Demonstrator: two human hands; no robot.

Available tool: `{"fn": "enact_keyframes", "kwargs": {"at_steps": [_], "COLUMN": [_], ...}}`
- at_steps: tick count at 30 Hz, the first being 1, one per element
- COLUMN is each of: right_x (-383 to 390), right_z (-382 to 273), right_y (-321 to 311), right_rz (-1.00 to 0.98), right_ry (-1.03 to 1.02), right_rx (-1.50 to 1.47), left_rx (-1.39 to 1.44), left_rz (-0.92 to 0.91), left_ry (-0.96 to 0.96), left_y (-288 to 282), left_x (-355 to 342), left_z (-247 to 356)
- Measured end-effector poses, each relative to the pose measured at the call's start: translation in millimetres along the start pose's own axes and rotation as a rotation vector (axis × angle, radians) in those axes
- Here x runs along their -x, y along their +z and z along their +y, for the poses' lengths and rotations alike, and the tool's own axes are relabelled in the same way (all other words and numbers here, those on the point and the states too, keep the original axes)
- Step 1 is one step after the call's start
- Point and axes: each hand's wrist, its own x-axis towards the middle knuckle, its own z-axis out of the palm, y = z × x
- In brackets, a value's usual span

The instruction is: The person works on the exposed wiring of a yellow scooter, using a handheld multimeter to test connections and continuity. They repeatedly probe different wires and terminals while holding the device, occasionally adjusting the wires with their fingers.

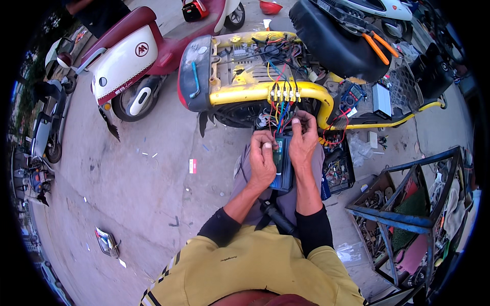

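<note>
A dark blue box-shaped controller [284, 176] rests on my lap, with a bundle of coloured wires [281, 118] leading from its far end. The wires run up to a pale terminal block [284, 95] at the scooter's yellow frame tube [242, 95]. My left hand [263, 158] is closed beside the controller's far left edge, fingertips pinched by the wires; what they hold is hidden. On the other side, my right hand [304, 136] is closed, with thumb and fingers pinching a dark wire at the bundle.
The stripped scooter's black seat [339, 43] is tipped up, with orange-handled pliers [380, 47] on it. A multimeter [353, 96] and silver box [381, 100] lie on the footboard. A parts tray [339, 166] and metal-framed scrap bin [408, 219] stand right; a red-and-white scooter [127, 56] stands left.
</note>
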Motion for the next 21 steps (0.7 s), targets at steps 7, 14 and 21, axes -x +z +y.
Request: {"fn": "enact_keyframes", "kwargs": {"at_steps": [7, 14, 21], "right_x": [-0.2, 0.3, 0.1], "right_z": [0.1, -1.2, -0.6], "right_y": [-0.6, -0.8, -1.2], "right_rz": [0.000, 0.002, -0.004], "right_ry": [-0.005, 0.000, 0.013], "right_rx": [0.014, 0.022, 0.013], "left_rx": [-0.001, -0.008, -0.017], "left_rz": [-0.001, 0.001, 0.000], "left_ry": [-0.008, 0.006, 0.002], "left_y": [0.0, 0.3, 1.3], "left_x": [0.3, -0.2, -0.7], "left_z": [0.0, 0.5, 4.3]}}
